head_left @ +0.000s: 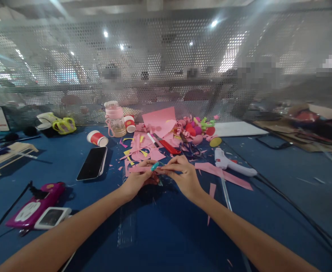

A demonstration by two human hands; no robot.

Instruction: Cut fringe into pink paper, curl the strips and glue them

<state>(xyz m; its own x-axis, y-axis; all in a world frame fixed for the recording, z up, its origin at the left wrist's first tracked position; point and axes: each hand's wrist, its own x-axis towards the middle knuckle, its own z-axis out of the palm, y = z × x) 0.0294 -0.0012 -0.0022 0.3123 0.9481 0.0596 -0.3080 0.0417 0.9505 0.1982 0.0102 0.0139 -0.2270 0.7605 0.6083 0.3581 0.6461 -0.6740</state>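
Note:
My left hand [139, 178] pinches a narrow pink paper strip [139, 169] and holds it level above the blue table [166, 226]. Fingertip to fingertip with it, my right hand [183, 174] grips the strip's right end. A small teal object [155, 166], perhaps a pen or tool tip, sticks up between the two hands; which hand holds it I cannot tell. Beneath the hands lies a dark cutting mat [154, 192]. Just behind them is a pile of pink and yellow paper scraps [143, 149].
A white glue gun [230, 163] lies at right with its cable running toward me, a long pink strip [224, 174] beside it. A phone [92, 163], red cups [97, 138], pink bottle [115, 119], red cutter [167, 145] and scissors [190, 148] lie around. Pink device [35, 206] at left. Perforated screen behind.

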